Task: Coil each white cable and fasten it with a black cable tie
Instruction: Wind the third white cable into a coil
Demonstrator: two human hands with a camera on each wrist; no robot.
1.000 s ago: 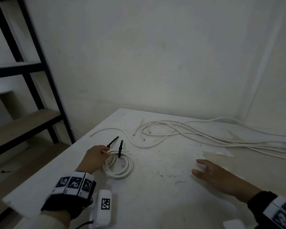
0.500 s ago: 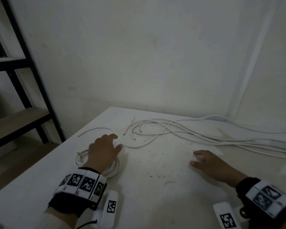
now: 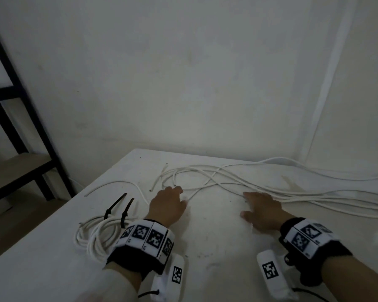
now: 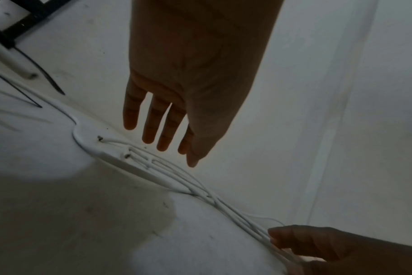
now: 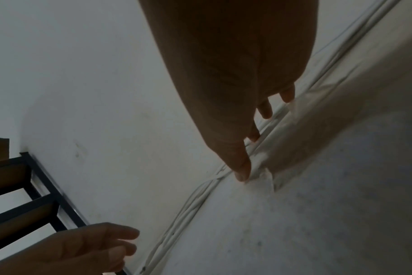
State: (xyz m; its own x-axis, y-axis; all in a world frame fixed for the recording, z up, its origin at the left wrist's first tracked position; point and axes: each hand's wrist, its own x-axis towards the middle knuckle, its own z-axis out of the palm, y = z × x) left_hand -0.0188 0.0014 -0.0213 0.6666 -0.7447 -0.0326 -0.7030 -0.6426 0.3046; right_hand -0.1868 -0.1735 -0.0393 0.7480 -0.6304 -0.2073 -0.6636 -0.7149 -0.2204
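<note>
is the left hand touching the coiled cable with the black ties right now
Apart. The head view shows the left hand out past the coil among the loose cables; only the wristband overlaps the coil in the picture.

Bare table (image 3: 216, 240) between hands; loose cables (image 3: 292, 192) sprawl ahead, coil (image 3: 92, 238) left

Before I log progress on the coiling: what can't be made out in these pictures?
- Coiled cable: head view, near side hidden behind the left hand's wristband.
- Loose cables: far ends cut off by the right edge; count unclear.
- Right hand: fingertips' contact with cables too dim in every view.
</note>
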